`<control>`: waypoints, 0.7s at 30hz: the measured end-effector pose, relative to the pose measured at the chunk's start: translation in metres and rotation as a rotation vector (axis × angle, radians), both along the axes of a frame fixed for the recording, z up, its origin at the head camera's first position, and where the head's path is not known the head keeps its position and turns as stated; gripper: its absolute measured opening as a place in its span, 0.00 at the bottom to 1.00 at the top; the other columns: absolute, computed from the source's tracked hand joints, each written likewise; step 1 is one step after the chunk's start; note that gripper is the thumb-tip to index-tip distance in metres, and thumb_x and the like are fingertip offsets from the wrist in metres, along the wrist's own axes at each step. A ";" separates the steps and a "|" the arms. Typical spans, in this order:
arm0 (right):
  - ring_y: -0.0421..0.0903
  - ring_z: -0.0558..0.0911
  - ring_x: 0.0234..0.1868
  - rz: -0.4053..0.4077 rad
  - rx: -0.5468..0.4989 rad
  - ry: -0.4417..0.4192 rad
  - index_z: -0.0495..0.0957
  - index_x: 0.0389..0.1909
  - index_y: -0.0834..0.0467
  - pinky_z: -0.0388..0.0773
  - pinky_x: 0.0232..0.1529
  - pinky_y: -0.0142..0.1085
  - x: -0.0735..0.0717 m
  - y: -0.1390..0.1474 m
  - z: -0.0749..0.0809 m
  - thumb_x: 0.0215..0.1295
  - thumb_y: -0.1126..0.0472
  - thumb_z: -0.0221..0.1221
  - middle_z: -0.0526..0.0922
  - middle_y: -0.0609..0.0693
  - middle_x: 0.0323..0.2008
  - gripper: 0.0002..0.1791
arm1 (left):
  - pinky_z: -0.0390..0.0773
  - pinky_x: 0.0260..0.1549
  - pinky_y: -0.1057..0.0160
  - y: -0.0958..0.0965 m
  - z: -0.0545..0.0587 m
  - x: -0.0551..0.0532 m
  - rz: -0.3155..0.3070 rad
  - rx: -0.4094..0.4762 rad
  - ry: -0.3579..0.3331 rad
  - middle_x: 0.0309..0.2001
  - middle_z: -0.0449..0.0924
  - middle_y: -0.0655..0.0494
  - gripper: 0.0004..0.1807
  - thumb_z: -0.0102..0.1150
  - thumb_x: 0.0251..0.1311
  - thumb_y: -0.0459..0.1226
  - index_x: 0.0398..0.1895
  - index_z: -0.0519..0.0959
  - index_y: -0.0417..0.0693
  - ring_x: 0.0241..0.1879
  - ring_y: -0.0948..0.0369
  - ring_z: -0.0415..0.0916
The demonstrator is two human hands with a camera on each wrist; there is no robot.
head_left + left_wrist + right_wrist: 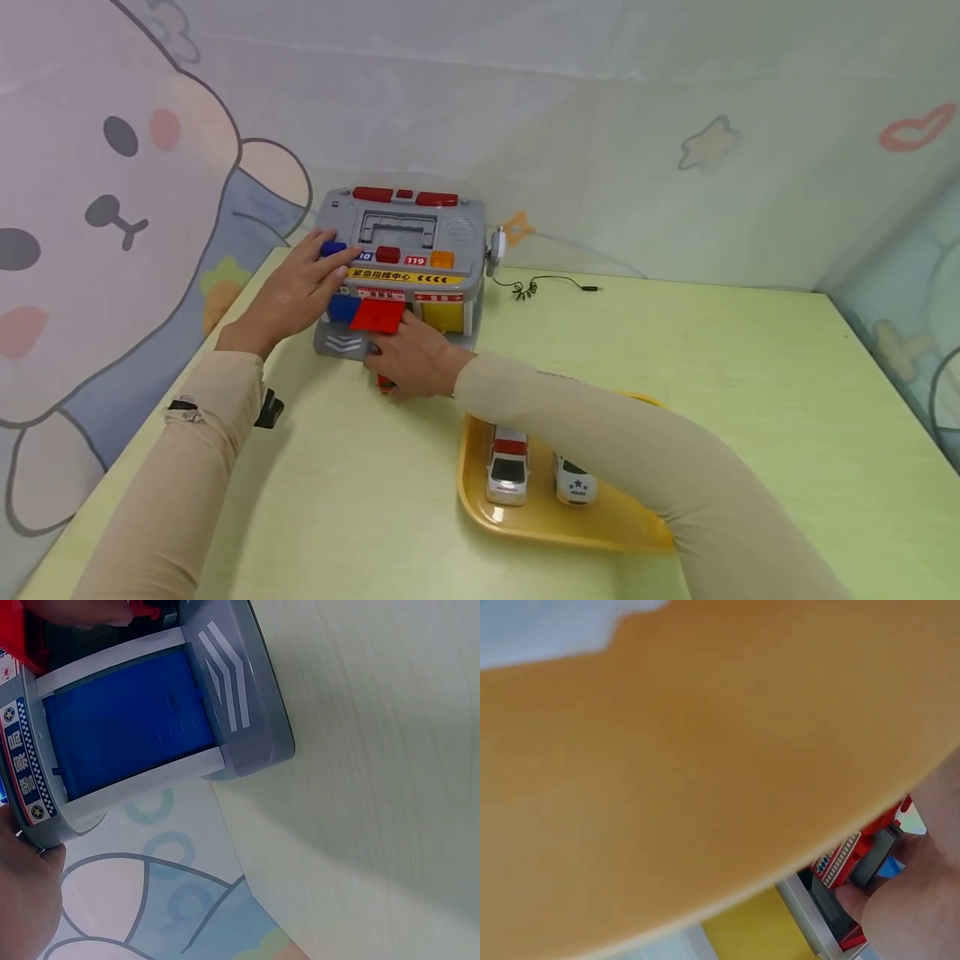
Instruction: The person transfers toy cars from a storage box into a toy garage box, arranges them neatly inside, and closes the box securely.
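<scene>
A grey toy emergency station [467, 237] stands against the back wall. Its middle red door [378, 316] is swung up, while the blue door [131, 724] and the yellow door [444, 317] hang down. My left hand [296, 287] rests on the station's top left, fingers extended by the blue button [332, 248]. Under the raised door, my right hand [416, 357] grips a red toy fire truck [841, 861] at the middle opening. Most of the truck is hidden by the hand in the head view; a red end shows below the fingers.
A yellow tray [555, 542] sits on the table under my right forearm. In it are a white toy car with a red roof bar [507, 471] and a white police car [576, 485]. A thin black cable [555, 278] lies right of the station.
</scene>
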State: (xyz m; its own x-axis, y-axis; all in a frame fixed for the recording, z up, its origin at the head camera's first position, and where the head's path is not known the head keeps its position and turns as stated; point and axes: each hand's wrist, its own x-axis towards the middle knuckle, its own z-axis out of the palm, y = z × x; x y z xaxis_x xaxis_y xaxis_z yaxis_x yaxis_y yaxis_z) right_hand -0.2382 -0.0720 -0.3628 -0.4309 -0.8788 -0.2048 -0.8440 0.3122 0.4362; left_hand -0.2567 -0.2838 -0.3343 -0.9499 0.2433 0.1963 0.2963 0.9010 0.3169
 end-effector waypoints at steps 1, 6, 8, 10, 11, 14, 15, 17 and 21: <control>0.47 0.67 0.70 -0.004 -0.002 -0.004 0.68 0.69 0.44 0.58 0.74 0.46 0.000 -0.001 0.000 0.67 0.33 0.54 0.70 0.48 0.71 0.34 | 0.49 0.73 0.34 0.000 0.000 0.000 0.000 -0.001 -0.002 0.80 0.46 0.40 0.27 0.37 0.78 0.47 0.77 0.62 0.55 0.80 0.42 0.38; 0.47 0.65 0.71 -0.021 0.001 0.002 0.68 0.69 0.44 0.55 0.76 0.48 0.000 -0.004 -0.002 0.67 0.32 0.54 0.70 0.48 0.70 0.34 | 0.49 0.73 0.34 0.001 0.000 0.000 0.005 -0.003 -0.007 0.80 0.46 0.41 0.27 0.37 0.78 0.47 0.77 0.62 0.56 0.80 0.43 0.37; 0.47 0.65 0.71 -0.025 0.008 0.027 0.68 0.69 0.44 0.56 0.76 0.48 0.000 -0.005 -0.002 0.67 0.32 0.53 0.69 0.48 0.70 0.34 | 0.49 0.73 0.34 0.001 0.001 -0.001 0.004 -0.002 -0.010 0.80 0.45 0.41 0.27 0.37 0.78 0.47 0.77 0.62 0.56 0.80 0.42 0.37; 0.47 0.65 0.72 -0.027 0.016 0.054 0.67 0.69 0.44 0.56 0.76 0.47 0.001 -0.005 -0.003 0.68 0.32 0.53 0.68 0.48 0.71 0.33 | 0.49 0.73 0.34 0.001 0.001 -0.001 0.003 -0.002 -0.009 0.80 0.45 0.41 0.27 0.37 0.78 0.47 0.77 0.62 0.56 0.80 0.42 0.38; 0.47 0.64 0.72 -0.027 0.022 0.068 0.67 0.69 0.44 0.56 0.76 0.47 0.001 -0.005 -0.003 0.68 0.33 0.52 0.67 0.49 0.71 0.33 | 0.49 0.73 0.34 0.001 0.001 -0.001 0.003 -0.001 -0.009 0.80 0.45 0.41 0.27 0.37 0.78 0.47 0.77 0.62 0.56 0.80 0.42 0.38; 0.47 0.64 0.72 -0.029 0.026 0.096 0.67 0.68 0.43 0.57 0.76 0.47 0.001 -0.005 -0.005 0.69 0.34 0.52 0.67 0.49 0.72 0.31 | 0.49 0.73 0.34 0.001 0.001 0.000 0.004 0.001 -0.008 0.80 0.45 0.40 0.27 0.37 0.78 0.47 0.77 0.62 0.55 0.80 0.42 0.38; 0.47 0.64 0.72 -0.030 0.025 0.102 0.67 0.68 0.43 0.57 0.76 0.47 0.001 -0.005 -0.005 0.69 0.34 0.52 0.66 0.49 0.72 0.31 | 0.49 0.73 0.33 0.002 0.001 0.000 0.004 0.002 -0.007 0.80 0.45 0.40 0.27 0.37 0.78 0.47 0.77 0.62 0.55 0.80 0.42 0.38; 0.47 0.65 0.71 -0.034 0.020 0.115 0.67 0.67 0.43 0.59 0.76 0.46 0.001 -0.005 -0.006 0.70 0.35 0.52 0.67 0.49 0.72 0.29 | 0.49 0.73 0.34 0.001 0.000 0.000 0.008 0.004 -0.006 0.80 0.45 0.40 0.27 0.37 0.78 0.47 0.77 0.62 0.55 0.80 0.42 0.37; 0.47 0.69 0.69 -0.042 0.002 0.147 0.65 0.68 0.44 0.65 0.73 0.45 0.000 -0.006 -0.007 0.72 0.38 0.51 0.69 0.50 0.70 0.28 | 0.49 0.73 0.34 0.000 -0.001 0.000 0.009 0.010 -0.001 0.80 0.46 0.41 0.27 0.37 0.78 0.48 0.76 0.62 0.56 0.80 0.42 0.37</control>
State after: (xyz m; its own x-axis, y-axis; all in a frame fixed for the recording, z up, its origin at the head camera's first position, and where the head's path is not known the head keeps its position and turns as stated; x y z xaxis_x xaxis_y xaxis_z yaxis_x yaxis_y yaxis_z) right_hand -0.2380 -0.0776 -0.3695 -0.4931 -0.8588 -0.1386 -0.7570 0.3452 0.5547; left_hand -0.2569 -0.2840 -0.3358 -0.9524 0.2326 0.1972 0.2874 0.9006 0.3260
